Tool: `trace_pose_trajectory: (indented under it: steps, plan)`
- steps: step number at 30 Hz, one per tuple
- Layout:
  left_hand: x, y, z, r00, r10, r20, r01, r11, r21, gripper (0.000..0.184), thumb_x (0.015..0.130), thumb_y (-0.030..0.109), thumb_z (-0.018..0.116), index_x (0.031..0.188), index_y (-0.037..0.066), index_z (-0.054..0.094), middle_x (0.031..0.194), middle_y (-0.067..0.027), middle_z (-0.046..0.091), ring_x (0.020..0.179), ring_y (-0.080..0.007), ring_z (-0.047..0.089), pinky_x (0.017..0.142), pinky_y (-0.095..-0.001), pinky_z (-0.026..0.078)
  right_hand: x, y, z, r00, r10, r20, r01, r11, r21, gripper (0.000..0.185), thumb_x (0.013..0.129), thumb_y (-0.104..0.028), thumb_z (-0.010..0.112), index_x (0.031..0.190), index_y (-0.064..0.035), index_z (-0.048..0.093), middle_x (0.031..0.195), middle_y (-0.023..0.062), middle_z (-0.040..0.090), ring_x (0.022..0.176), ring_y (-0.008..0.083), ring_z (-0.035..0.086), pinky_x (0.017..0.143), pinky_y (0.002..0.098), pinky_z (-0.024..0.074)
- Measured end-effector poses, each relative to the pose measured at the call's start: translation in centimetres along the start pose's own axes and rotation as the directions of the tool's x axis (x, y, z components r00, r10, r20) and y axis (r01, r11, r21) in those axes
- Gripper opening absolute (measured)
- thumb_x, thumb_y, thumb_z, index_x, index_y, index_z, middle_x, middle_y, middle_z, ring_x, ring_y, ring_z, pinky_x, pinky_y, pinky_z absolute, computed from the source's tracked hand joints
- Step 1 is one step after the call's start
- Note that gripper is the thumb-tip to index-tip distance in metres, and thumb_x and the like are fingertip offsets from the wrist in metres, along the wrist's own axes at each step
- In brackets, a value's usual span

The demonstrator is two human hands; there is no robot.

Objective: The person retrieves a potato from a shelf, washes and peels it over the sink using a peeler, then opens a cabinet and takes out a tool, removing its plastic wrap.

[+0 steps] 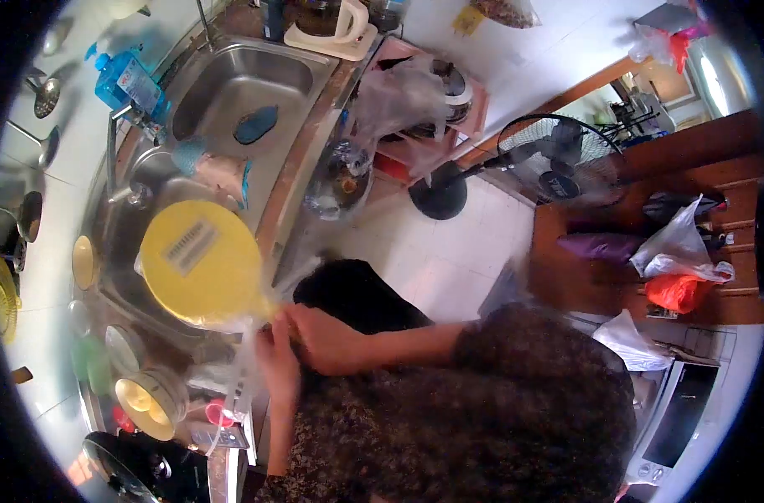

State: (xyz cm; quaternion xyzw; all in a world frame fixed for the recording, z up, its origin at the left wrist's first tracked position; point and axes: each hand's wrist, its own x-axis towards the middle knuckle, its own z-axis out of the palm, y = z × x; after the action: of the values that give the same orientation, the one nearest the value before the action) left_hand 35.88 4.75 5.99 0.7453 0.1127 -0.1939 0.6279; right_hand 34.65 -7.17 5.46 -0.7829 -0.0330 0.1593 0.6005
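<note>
A round yellow disc (202, 264) with a white barcode label sits over the near sink basin, clear plastic around its edge. At its right rim my left hand (277, 356) and my right hand (319, 335) meet, both closed and slightly blurred. Between the fingers I make out part of the clear plastic wrapping (246, 360), and a strip of it hangs below my left hand. The fingertips are partly hidden, so exactly where each hand grips cannot be seen.
A steel double sink (256, 80) holds a dark blue sponge-like item (256, 125) and a packet (222, 172). Around it stand a blue soap bottle (133, 86), a faucet (130, 194) and stacked bowls (151, 401). A floor fan (554, 163) stands beyond.
</note>
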Motion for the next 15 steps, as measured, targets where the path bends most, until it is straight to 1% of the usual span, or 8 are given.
trace_pose_trajectory:
  steps: [2,6,8,10,11,12,14,15]
  plan:
    - [0.1,-0.6,0.6,0.992,0.042,-0.121,-0.030,0.995,0.094,0.035,0.092,0.029,0.047,0.092,-0.005,0.055,0.082,-0.0088,0.057,0.076,-0.0149,0.052,0.069,-0.0305,0.042,-0.3,-0.1,-0.4,0.995,-0.101,0.015,0.100,0.992,0.079,0.052,0.076,-0.008,0.055,0.123,0.0025,0.033,0.109,0.0254,0.050,0.096,0.0404,0.049,0.082,0.0424,0.0412]
    - [0.8,-2.0,0.5,0.966,0.060,-0.252,-0.069,0.997,-0.029,0.031,0.090,0.027,0.048,0.088,-0.003,0.056,0.079,-0.0076,0.057,0.074,-0.0132,0.052,0.064,-0.0287,0.041,-2.3,-0.2,-5.2,0.974,-0.062,0.218,0.057,0.998,0.029,0.052,0.079,-0.012,0.055,0.122,0.0033,0.032,0.103,0.0235,0.051,0.094,0.0366,0.051,0.081,0.0411,0.0419]
    - [0.8,-2.0,0.7,0.954,0.178,-0.240,-0.187,0.982,-0.013,0.028,0.090,0.025,0.047,0.088,-0.001,0.057,0.079,-0.0067,0.057,0.067,-0.0105,0.051,0.057,-0.0245,0.040,-2.9,4.9,-7.2,0.999,0.008,-0.047,-0.010,1.000,-0.027,0.051,0.080,-0.013,0.054,0.122,0.0029,0.031,0.095,0.0199,0.051,0.087,0.0325,0.052,0.077,0.0400,0.0425]
    - [0.1,-2.6,1.4,0.933,-0.065,-0.354,0.016,0.990,-0.139,0.025,0.090,0.023,0.046,0.091,0.001,0.057,0.080,-0.0054,0.058,0.059,-0.0082,0.050,0.051,-0.0210,0.038,-2.0,12.4,-10.5,0.931,-0.047,-0.363,0.025,0.998,-0.065,0.041,0.080,-0.012,0.053,0.116,0.0010,0.037,0.088,0.0163,0.051,0.079,0.0299,0.053,0.072,0.0381,0.0434]
    - [-0.1,-2.5,2.5,0.906,0.037,-0.422,-0.107,0.984,-0.143,0.022,0.090,0.023,0.045,0.088,0.004,0.056,0.076,-0.0023,0.055,0.052,-0.0058,0.045,0.046,-0.0192,0.035,-1.1,17.1,-13.1,0.901,-0.047,-0.432,0.012,0.996,-0.085,0.040,0.083,-0.010,0.053,0.117,0.0001,0.036,0.086,0.0105,0.050,0.077,0.0213,0.052,0.070,0.0324,0.0443]
    - [-0.2,-2.7,3.2,0.901,0.038,-0.431,-0.108,0.984,-0.141,0.022,0.090,0.023,0.045,0.088,0.004,0.056,0.076,-0.0023,0.055,0.052,-0.0058,0.045,0.046,-0.0192,0.035,0.0,21.6,-16.3,0.865,-0.049,-0.500,-0.004,0.995,-0.104,0.038,0.085,-0.009,0.052,0.118,-0.0008,0.034,0.085,0.0047,0.049,0.074,0.0128,0.050,0.067,0.0268,0.0452]
    - [-0.3,-3.6,4.2,0.879,-0.047,-0.474,-0.068,0.972,-0.223,0.023,0.092,0.027,0.045,0.082,0.008,0.052,0.072,-0.0021,0.052,0.051,-0.0068,0.040,0.047,-0.0210,0.032,1.7,28.9,-23.0,0.816,0.250,-0.521,-0.227,0.968,0.109,0.035,0.086,-0.012,0.052,0.116,-0.0043,0.036,0.084,0.0048,0.049,0.072,0.0126,0.050,0.067,0.0254,0.0448]
    - [-0.1,-4.9,5.5,0.833,-0.017,-0.553,-0.175,0.940,-0.294,0.022,0.092,0.028,0.046,0.082,0.009,0.052,0.075,-0.0023,0.053,0.053,-0.0073,0.042,0.046,-0.0208,0.032,2.4,32.5,-26.6,0.787,0.385,-0.482,-0.302,0.922,0.242,0.033,0.087,-0.013,0.052,0.116,-0.0070,0.037,0.084,0.0049,0.049,0.072,0.0124,0.050,0.067,0.0246,0.0446]
